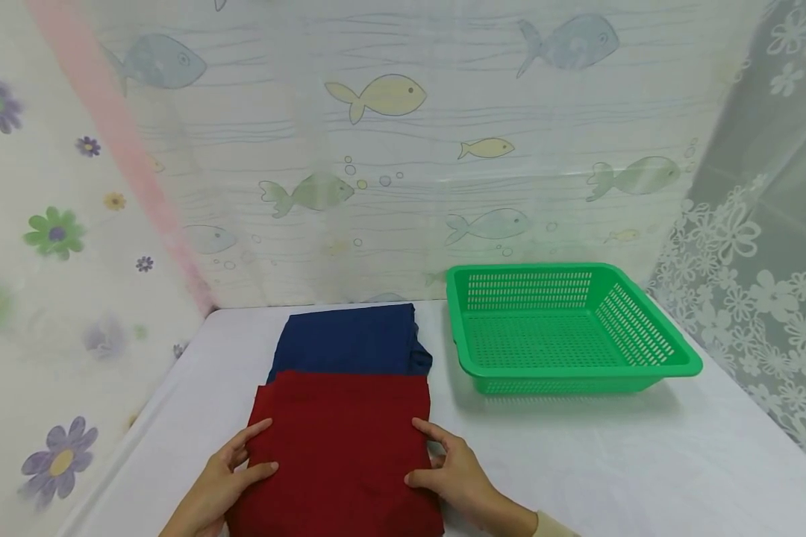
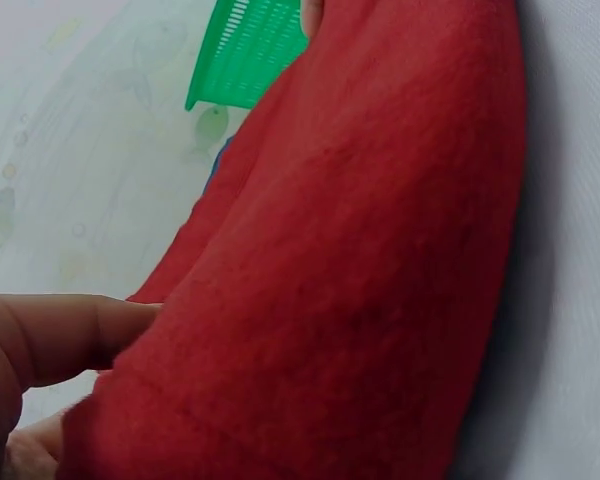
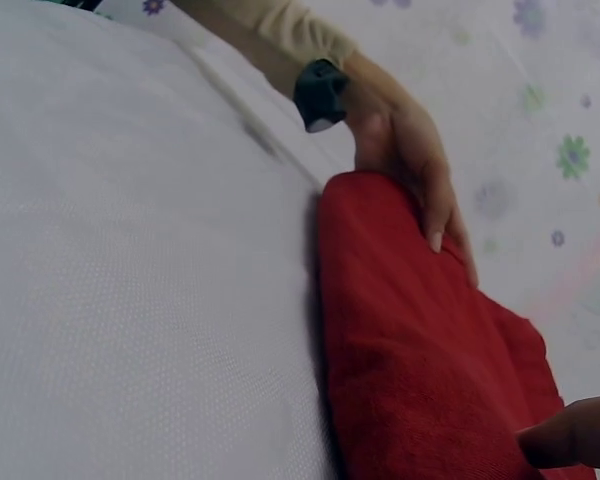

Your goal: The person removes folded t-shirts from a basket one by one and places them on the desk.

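Note:
A folded red cloth [image 1: 342, 455], perhaps a garment, lies at the front of the white table. Its far edge overlaps a folded navy blue cloth [image 1: 349, 339] behind it. My left hand [image 1: 218, 481] grips the red cloth's left side, thumb and index finger on top, the other fingers curled at the edge. On the opposite side my right hand [image 1: 460, 477] holds it in the same way. In the left wrist view, the red cloth [image 2: 350, 240] fills most of the picture, beside a left finger [image 2: 80, 330]. The right wrist view shows the right thumb [image 3: 580, 435] on the cloth.
A green perforated plastic basket [image 1: 544, 373] stands at the back right of the white-covered table [image 1: 564, 462], with nothing visible in it. A fish-patterned curtain [image 1: 389, 149] hangs behind, and flowered sheets flank the table on both sides.

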Demonstrator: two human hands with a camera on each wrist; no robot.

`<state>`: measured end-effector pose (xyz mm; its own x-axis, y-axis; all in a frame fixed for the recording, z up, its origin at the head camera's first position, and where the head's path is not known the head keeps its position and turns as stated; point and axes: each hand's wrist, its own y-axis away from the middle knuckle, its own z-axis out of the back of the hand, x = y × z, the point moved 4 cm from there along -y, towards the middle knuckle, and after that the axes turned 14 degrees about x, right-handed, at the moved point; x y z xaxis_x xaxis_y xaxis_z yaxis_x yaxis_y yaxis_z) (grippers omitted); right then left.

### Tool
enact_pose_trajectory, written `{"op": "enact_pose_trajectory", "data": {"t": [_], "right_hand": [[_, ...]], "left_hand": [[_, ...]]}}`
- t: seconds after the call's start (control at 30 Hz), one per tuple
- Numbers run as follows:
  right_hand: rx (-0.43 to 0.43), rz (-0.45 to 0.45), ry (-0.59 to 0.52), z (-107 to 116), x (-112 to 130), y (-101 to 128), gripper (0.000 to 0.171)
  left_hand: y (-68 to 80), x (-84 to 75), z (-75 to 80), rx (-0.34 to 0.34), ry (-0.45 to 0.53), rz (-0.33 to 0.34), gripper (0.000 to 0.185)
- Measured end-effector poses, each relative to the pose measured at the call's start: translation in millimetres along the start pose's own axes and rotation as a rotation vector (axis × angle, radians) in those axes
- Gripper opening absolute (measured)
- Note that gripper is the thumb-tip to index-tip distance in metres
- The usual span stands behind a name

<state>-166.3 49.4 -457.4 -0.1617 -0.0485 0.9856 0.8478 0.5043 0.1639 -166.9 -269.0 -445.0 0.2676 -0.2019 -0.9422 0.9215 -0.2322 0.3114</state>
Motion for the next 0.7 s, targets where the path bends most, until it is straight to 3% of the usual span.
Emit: {"op": "enact_pose_trajectory", "data": {"t": [0.37,0.7], "right_hand": [[0.001,-0.005,0.130,4.1,2.9,-0.2,0.071],[0.029,-0.004,0.134,8.6,4.0,-1.5,0.066]], "left_hand": [[-1.5,-0.8,1.4,0.045,-0.039,0.025,0.072],[-2.1,-3.6,4.9,0.068,-0.140,0.034,0.072]]}}
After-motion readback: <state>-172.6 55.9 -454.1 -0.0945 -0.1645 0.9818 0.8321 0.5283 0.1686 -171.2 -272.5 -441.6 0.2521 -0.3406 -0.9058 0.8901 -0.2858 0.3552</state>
